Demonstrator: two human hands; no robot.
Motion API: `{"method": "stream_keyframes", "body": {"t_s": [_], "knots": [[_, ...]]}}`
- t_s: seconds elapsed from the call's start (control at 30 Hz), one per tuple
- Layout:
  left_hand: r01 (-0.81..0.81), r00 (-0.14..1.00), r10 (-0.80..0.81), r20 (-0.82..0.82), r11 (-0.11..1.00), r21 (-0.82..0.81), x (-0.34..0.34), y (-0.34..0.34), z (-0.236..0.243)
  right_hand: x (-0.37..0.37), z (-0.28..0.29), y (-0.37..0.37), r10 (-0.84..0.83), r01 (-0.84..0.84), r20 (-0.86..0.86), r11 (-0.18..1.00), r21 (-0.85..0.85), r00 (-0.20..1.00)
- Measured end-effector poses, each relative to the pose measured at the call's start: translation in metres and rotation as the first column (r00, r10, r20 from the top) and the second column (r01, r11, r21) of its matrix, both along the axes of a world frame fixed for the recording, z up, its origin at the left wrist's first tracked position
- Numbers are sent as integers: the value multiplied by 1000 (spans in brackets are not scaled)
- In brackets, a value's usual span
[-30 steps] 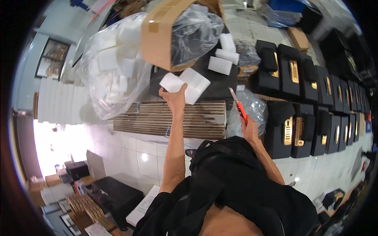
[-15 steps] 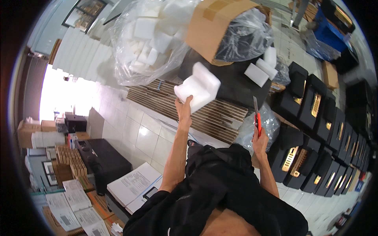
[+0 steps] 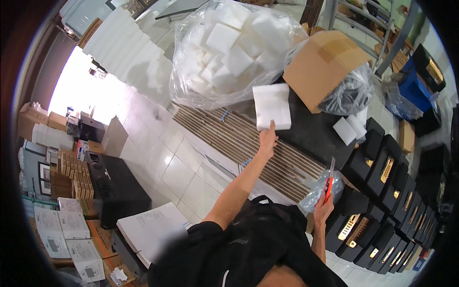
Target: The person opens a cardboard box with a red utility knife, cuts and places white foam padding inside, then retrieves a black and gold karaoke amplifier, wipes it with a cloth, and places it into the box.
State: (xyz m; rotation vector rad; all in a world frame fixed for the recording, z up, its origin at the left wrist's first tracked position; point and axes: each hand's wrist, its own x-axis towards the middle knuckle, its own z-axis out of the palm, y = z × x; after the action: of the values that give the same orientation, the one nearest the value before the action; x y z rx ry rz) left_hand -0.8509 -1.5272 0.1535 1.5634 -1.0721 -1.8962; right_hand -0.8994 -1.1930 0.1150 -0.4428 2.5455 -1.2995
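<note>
A white foam piece (image 3: 272, 103) lies at the front of the black surface (image 3: 303, 138), beside a clear bag of foam blocks (image 3: 224, 52). My left hand (image 3: 267, 141) touches its near edge with an outstretched index finger, the other fingers partly curled. My right hand (image 3: 323, 208) grips a red utility knife (image 3: 329, 184), blade exposed and pointing up, near the right end of a stack of corrugated sheets (image 3: 234, 148). Two or more smaller foam blocks (image 3: 345, 130) sit farther right.
A cardboard box (image 3: 313, 67) holding dark plastic-wrapped material sits behind the foam. Rows of black cases (image 3: 368, 177) with gold panels stand right; a metal ladder (image 3: 363, 14) at back right. Cartons (image 3: 79, 253), a black case (image 3: 119, 191) and papers (image 3: 146, 225) are at lower left.
The view has turned. My left hand moved the foam piece beside the bag, where it now lies flatter, and its grip has loosened. My right hand still grips the knife.
</note>
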Motion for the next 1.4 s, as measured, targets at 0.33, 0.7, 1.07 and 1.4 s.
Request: {"method": "stream_keyframes", "body": {"t_s": [0.33, 0.7, 1.07, 1.4], "knots": [[-118, 955, 207, 211, 922, -369, 37, -176, -46, -59, -31, -137, 302, -340, -445, 940, -6, 843], [394, 725, 121, 678, 734, -553, 40, -360, -41, -80, -64, -175, 399, -446, -534, 894, 46, 746], [796, 278, 312, 909, 454, -399, 14, -430, -97, -93, -49, -176, 500, -532, -592, 835, 138, 631], [466, 598, 357, 717, 573, -674, 91, -356, 55, -84, -43, -181, 472, -529, -540, 846, 57, 696]]}}
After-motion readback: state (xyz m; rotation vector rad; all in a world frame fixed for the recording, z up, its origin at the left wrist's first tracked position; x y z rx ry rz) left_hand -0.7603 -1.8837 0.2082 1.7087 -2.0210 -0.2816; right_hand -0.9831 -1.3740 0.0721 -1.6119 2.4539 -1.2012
